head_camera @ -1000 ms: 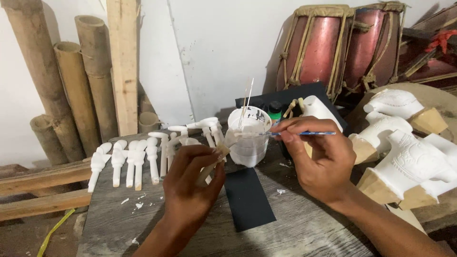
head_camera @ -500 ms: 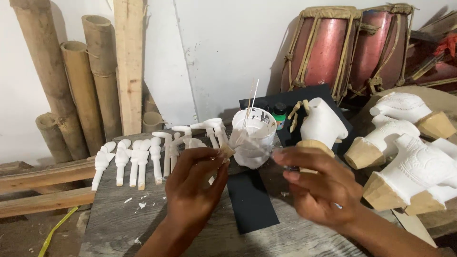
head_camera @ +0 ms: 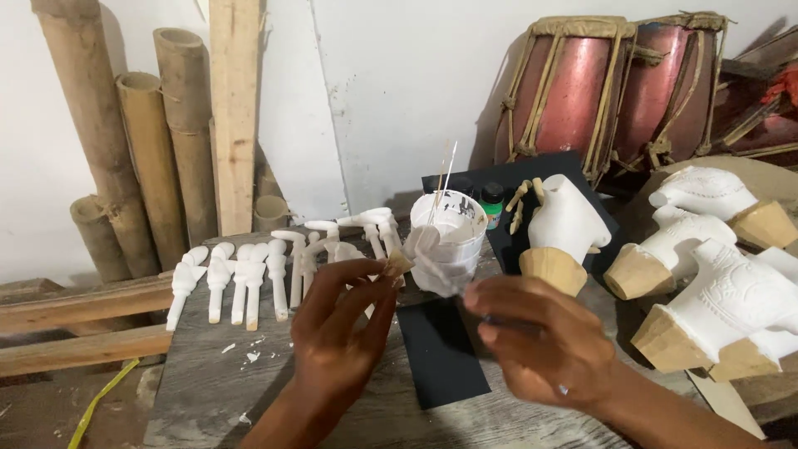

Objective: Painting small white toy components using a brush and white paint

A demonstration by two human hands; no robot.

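The left hand [head_camera: 341,333] pinches a small carved wooden piece [head_camera: 407,254] by its bare tan stub, fingertips closed narrowly around it, the white-painted end tilted up toward the paint cup [head_camera: 453,241]. That clear plastic cup, smeared with white paint and holding thin sticks, stands just behind both hands on the grey plank table [head_camera: 208,382]. The right hand [head_camera: 540,341] sits in front of the cup and slightly right of it, fingers curled in; it is blurred, and whether it grips a brush I cannot tell. Left of the cup lies a row of white-painted pegs [head_camera: 241,278]. Right of the cup stands a white carved torso [head_camera: 565,229] on an unpainted wooden base. A black card [head_camera: 440,353] lies just in front of the cup.
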